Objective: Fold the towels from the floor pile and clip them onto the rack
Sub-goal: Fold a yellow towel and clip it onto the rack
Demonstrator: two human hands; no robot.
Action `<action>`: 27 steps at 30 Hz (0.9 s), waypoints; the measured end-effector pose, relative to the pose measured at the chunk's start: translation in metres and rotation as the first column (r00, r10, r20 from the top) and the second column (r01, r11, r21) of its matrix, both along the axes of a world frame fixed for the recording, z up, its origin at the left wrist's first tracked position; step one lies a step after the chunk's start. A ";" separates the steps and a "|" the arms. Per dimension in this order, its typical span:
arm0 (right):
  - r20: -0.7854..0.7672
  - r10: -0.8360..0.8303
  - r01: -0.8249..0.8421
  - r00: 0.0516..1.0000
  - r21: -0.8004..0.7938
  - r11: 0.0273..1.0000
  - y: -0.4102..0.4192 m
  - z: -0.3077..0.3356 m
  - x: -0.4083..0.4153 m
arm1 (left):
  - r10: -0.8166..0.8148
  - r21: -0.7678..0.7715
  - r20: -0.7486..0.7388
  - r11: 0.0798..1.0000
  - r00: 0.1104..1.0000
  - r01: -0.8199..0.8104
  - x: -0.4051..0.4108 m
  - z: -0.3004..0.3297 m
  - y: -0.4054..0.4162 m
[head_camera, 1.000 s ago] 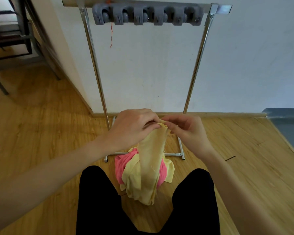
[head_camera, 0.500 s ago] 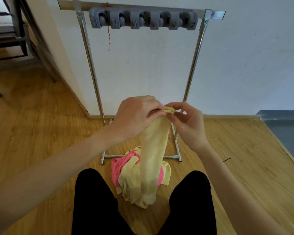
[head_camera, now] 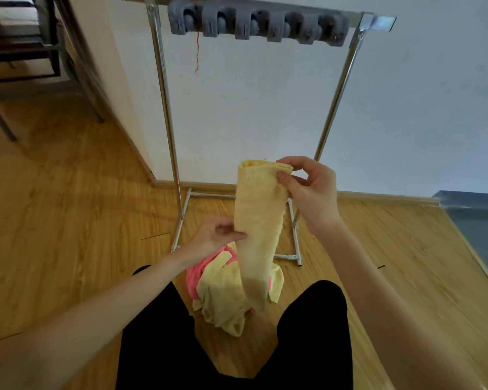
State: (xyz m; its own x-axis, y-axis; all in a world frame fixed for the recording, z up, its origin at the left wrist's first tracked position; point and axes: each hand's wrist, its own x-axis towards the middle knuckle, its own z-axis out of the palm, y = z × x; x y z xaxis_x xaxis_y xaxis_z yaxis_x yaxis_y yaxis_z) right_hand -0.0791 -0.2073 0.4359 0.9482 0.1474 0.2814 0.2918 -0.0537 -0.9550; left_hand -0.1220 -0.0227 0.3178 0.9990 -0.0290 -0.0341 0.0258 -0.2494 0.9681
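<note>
Towels: floor pile (head_camera: 231, 294), yellow and pink, lies between the person's knees in front of the rack (head_camera: 164, 102). One yellow towel (head_camera: 258, 220), folded into a long strip, hangs in the air above the pile. Right hand (head_camera: 312, 190) pinches its top fold between thumb and fingers; left hand (head_camera: 214, 237) pinches the strip's left edge midway down. Step in hand: folding, probably smoothing or halving. Next move calls for lifting the top fold to the grey clips (head_camera: 258, 25); all look vacant, though blurred. Red thread (head_camera: 197, 54) dangles below them; nothing blocks the path
</note>
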 end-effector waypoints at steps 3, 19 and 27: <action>-0.022 -0.041 0.042 0.999 0.042 0.998 -0.004 0.002 -0.001 | 0.024 0.004 -0.159 1.000 0.987 -0.024 0.008 -0.023 -0.005; -0.181 -0.379 0.376 0.908 -0.053 0.925 -0.045 -0.064 -0.003 | 0.069 0.054 -0.080 0.996 0.994 -0.065 0.008 -0.017 -0.010; -0.416 -0.157 -0.007 0.896 -0.365 0.931 -0.058 -0.109 -0.013 | -0.393 0.463 -0.027 0.810 0.919 0.360 0.011 0.099 -0.008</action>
State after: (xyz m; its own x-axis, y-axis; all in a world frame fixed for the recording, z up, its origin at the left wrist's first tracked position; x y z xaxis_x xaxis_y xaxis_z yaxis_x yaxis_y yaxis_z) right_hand -0.0921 -0.2656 0.3272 0.9734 0.0812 -0.2143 -0.1632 -0.4107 -0.8970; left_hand -0.1114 -0.0306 0.4171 0.9131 -0.4016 -0.0709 -0.2210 -0.6333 0.7417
